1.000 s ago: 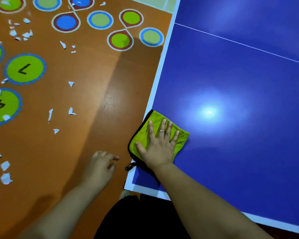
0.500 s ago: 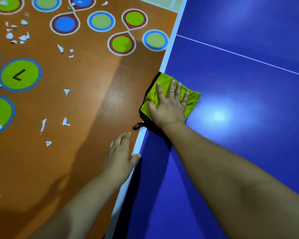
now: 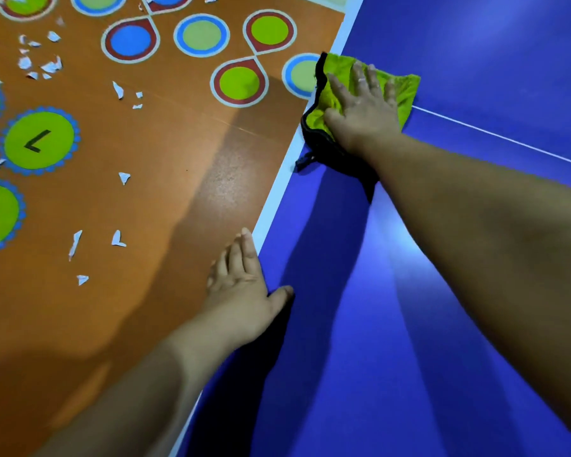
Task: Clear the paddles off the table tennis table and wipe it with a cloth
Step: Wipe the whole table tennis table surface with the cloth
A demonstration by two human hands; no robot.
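The right hand [image 3: 363,117], fingers [image 3: 360,77] spread flat, hides the middle of the green cloth [image 3: 404,87] at the worktop [image 3: 475,324] edge; the left hand [image 3: 241,291] rests there, fingers straight and together.

A play room: a blue ping-pong desk [image 3: 442,357] at 3 o'clock, an orange floor [image 3: 165,199] with number circles [image 3: 39,140] at 9 o'clock.

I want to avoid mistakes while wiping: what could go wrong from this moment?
1. The cloth hangs partly over the table edge under the right hand; a push outward could drop it among the paper scraps below.
2. The left hand rests on the same edge; if it bears weight, it may slip.
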